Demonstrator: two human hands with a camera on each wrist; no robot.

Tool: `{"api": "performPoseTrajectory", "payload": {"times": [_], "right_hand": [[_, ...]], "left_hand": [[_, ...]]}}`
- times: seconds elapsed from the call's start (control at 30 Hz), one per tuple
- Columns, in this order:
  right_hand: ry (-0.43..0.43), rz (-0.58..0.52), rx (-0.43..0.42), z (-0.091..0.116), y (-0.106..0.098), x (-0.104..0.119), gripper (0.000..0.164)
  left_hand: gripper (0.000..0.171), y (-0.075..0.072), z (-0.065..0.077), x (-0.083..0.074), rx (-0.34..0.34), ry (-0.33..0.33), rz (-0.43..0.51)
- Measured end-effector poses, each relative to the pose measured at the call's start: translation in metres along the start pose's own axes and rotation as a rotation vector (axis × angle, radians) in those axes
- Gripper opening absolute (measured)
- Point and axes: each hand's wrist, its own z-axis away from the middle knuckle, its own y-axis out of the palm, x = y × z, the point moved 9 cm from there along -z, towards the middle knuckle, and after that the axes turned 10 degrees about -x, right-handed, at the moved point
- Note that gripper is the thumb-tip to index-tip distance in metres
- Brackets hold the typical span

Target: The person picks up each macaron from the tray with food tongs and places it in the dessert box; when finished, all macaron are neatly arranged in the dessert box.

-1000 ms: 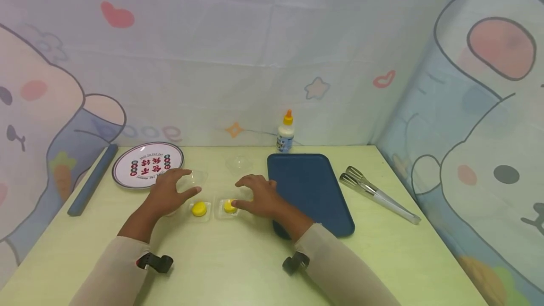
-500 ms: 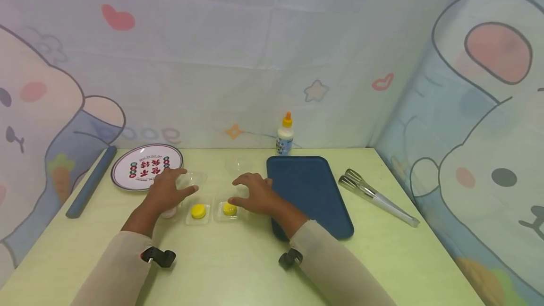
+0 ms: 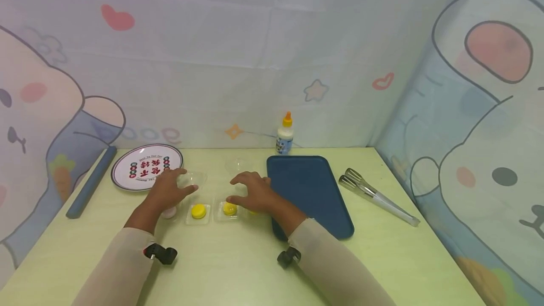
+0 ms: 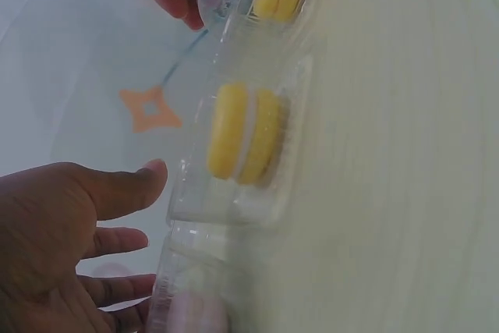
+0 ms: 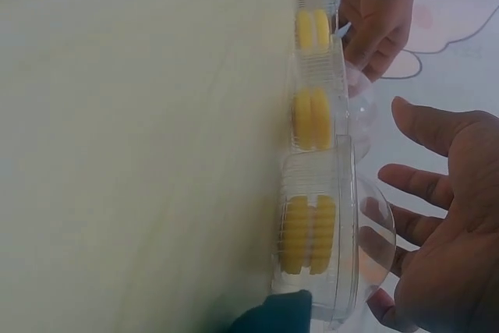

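Clear plastic boxes stand in a row on the table, each with a macaron inside. A yellow macaron (image 3: 198,211) and a second yellow macaron (image 3: 230,208) sit between my hands. Beneath my left hand (image 3: 167,189), a pale pink macaron (image 3: 169,213) is partly covered; that hand's fingers are spread and relaxed beside its box. My right hand (image 3: 257,192) has its fingers spread and loosely bent at the right end of the row, partly hiding a third yellow macaron (image 5: 308,235). In the right wrist view, some of its fingers show through a clear dome (image 5: 378,232).
Behind the hands lie two clear plastic pieces (image 3: 195,179). An oval plate (image 3: 127,174) and a grey-blue roll (image 3: 91,183) are at left. A blue tray (image 3: 306,188), metal tongs (image 3: 382,199) and a white bottle with a yellow cap (image 3: 285,136) stand right and back.
Both hands shift very slightly, the right one a little leftward and up off the second yellow macaron. The pink macaron and the rightmost yellow one show more. The boxes stay in place.
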Motion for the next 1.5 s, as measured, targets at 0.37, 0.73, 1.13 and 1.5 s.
{"api": "performPoseTrajectory", "payload": {"times": [0.37,0.73,1.13,1.5], "right_hand": [[-0.002,-0.003,-0.002,0.000,-0.002,0.002,0.052],[-0.012,-0.005,0.002,0.002,-0.004,0.004,0.051],[-0.003,0.029,-0.007,-0.007,-0.001,0.008,0.055],[0.062,-0.011,-0.086,-0.012,-0.006,0.011,0.072]], "left_hand": [[0.055,0.008,-0.007,0.005,0.034,-0.038,-0.032],[0.057,0.008,-0.002,-0.001,0.024,0.013,-0.008],[0.038,-0.005,0.008,-0.035,-0.096,0.148,0.096],[0.028,0.000,0.019,-0.073,-0.132,0.250,0.115]]}}
